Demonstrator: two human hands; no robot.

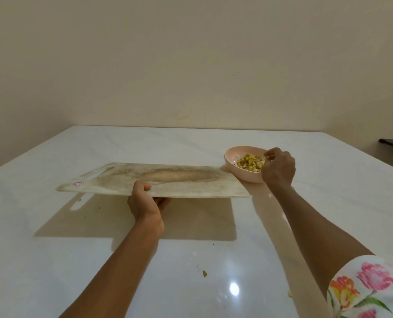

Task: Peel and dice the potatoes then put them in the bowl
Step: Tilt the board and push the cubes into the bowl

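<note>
A white surface (pixel 53 249) is seen from above. A stained cutting board (pixel 191 177) is held raised over it, its near edge gripped by the left hand (pixel 145 203). At the board's two o'clock, the right hand (pixel 278 168) is held over a pink bowl (pixel 243 176), fingers curled together; whether anything is pinched cannot be told. Diced potatoes (pixel 250 162) are heaped in the bowl.

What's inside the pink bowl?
Diced potato is piled in the pink bowl; the left part of its floor is bare. The right hand covers the right side, hiding what lies there.
</note>
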